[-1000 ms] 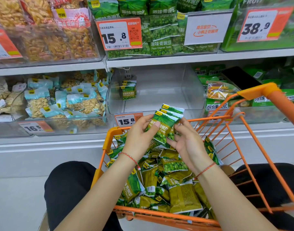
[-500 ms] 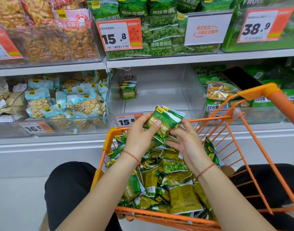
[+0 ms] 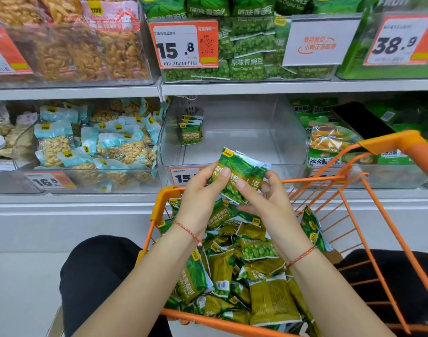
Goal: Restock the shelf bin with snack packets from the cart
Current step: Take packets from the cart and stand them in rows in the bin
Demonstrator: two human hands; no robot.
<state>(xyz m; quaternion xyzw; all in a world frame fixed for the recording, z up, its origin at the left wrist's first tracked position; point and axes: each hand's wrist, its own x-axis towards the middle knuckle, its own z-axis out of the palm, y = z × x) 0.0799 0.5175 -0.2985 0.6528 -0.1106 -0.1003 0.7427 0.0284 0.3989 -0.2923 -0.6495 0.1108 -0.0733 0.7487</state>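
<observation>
Both hands hold a small stack of green pea snack packets [image 3: 242, 170] above the orange cart [image 3: 388, 142]. My left hand [image 3: 203, 188] grips the stack's left edge with its thumb on the front. My right hand [image 3: 264, 198] pinches its lower right side. Many more green packets [image 3: 247, 276] lie piled in the cart. Straight ahead is the clear shelf bin [image 3: 290, 132], nearly bare, with a few packets [image 3: 191, 130] standing at its back left.
A bin of blue-topped nut packets [image 3: 96, 142] sits to the left and a bin of mixed green packets [image 3: 329, 137] to the right. The upper shelf holds full bins with orange price tags [image 3: 183, 45]. My knees flank the cart.
The packets have been squared into a tighter stack between both hands. My right hand shifted onto the stack's front lower edge.
</observation>
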